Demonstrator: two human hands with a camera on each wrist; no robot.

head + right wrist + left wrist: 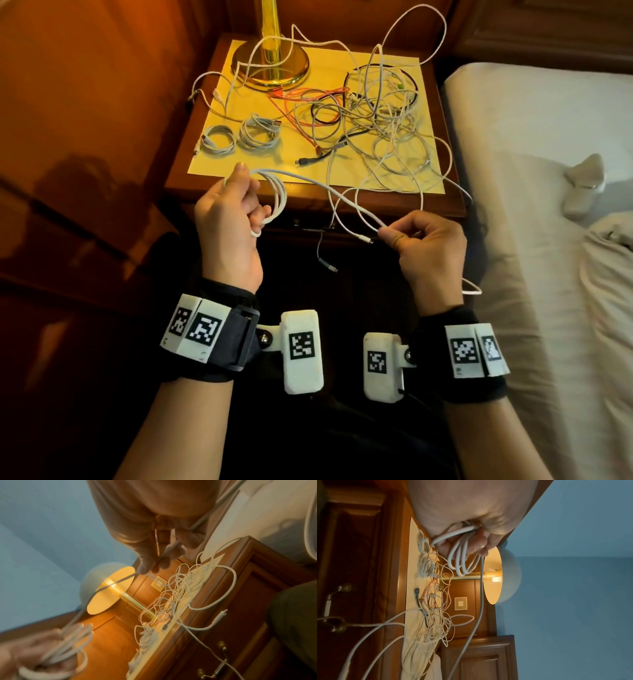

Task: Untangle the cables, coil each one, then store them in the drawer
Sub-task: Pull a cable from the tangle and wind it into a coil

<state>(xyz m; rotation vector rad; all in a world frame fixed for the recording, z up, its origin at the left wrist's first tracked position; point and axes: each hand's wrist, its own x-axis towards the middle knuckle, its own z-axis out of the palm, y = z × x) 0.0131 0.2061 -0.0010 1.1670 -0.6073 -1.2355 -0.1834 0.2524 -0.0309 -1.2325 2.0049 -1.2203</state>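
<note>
Two coiled cables (239,135) lie on the nightstand (191,164). Left hand (227,219) grips a half-wound white cable (308,183); right hand (424,240) pinches its tail. Tangle (376,113) remains; drawer (240,635) closed, nothing stored.

Left hand (34,654) blurred in right-wrist view; lamp (270,41) top cut off overhead

A black strap (236,346) is worn on each wrist, and white boxes (303,356) (each marked with black-and-white square codes) are fixed to them; forearms are left bare.
</note>
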